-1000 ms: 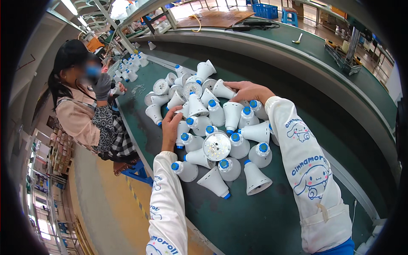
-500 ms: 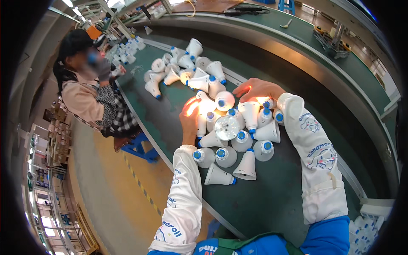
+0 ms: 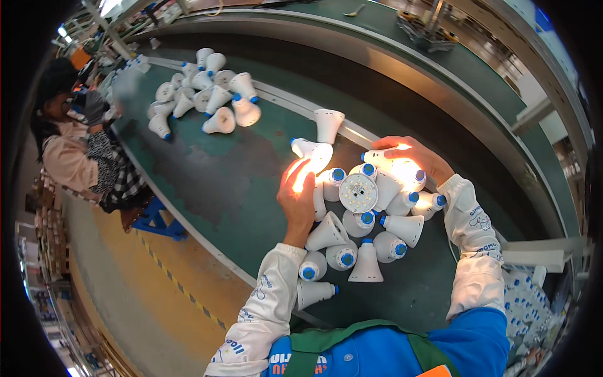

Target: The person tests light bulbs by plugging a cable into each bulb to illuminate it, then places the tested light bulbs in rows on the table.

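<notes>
A cluster of white, cone-shaped LED bulbs with blue caps lies on a green belt in front of me, one bulb (image 3: pixel 358 193) showing its round face of small LEDs. My left hand (image 3: pixel 297 200) cups the cluster's left side, thumb and fingers apart, against a brightly lit bulb (image 3: pixel 319 157). Over the far right side my right hand (image 3: pixel 414 157) spreads bent fingers across another white bulb (image 3: pixel 379 158). Strong glow partly hides the fingertips of both hands. I see neither hand closed around a bulb. An upright bulb (image 3: pixel 328 125) stands beyond the cluster.
A second heap of bulbs (image 3: pixel 201 94) lies farther up the belt (image 3: pixel 207 166). A person (image 3: pixel 78 135) sits at the far left beside a blue stool (image 3: pixel 157 223). Many small blue-and-white parts (image 3: pixel 527 311) fill a container at right. A metal rail (image 3: pixel 282 97) borders the belt.
The near bulbs have come toward me with both hands, opening a wide gap from the far heap. My view has turned right. A bulb at the near left has shifted.
</notes>
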The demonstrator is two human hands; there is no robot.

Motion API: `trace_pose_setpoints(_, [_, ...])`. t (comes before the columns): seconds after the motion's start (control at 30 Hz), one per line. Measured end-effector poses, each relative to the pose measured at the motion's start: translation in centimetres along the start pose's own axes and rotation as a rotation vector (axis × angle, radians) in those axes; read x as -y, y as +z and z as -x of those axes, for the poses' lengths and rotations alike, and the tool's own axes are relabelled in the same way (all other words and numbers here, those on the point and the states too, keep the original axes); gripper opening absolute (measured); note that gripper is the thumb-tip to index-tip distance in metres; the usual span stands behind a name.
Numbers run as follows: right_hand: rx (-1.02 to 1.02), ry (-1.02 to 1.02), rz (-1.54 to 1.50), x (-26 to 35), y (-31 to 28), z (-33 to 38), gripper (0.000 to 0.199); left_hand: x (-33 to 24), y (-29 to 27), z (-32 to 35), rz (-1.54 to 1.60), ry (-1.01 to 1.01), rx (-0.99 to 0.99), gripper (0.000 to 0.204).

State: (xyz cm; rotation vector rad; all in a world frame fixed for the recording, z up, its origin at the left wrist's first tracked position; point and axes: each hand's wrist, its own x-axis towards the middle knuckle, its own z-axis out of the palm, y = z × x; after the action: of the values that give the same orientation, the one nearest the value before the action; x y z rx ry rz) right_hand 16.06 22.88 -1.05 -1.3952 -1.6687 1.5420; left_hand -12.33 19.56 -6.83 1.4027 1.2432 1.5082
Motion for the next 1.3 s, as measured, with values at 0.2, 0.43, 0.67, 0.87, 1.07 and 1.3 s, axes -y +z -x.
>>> trace_pose_setpoints(0.2, [-0.239,0.005,0.243,-1.6,-1.1,4.3,0.044,-1.2,4.7,7.1,0.080,-0.075,-0.027,0.027])
trace_pose_setpoints(0.43, [-0.257,0.052,0.665,-0.6,-1.8,6.1,0.044,-1.9,2.7,6.3,-0.334,0.191,-0.050,0.031])
trace_pose_setpoints(0.67, [-0.170,0.183,0.958,-0.6,-1.2,4.3,0.040,-0.7,-1.2,-4.8,-0.613,0.345,0.716,0.069])
trace_pose_setpoints(0.87, [-0.249,0.193,0.298,-1.9,-1.7,5.0,0.039,-1.2,-2.4,-6.8,-0.692,0.354,0.944,0.078])
trace_pose_setpoints(1.07, [-0.309,0.282,0.193,-1.9,-1.6,4.3,0.035,-1.3,-2.7,-8.9,-0.735,0.391,0.996,0.067])
trace_pose_setpoints(1.3, [-0.308,0.298,0.068,-2.8,-1.8,4.3,0.034,-2.2,-3.8,-9.3,-0.678,0.155,0.946,0.057])
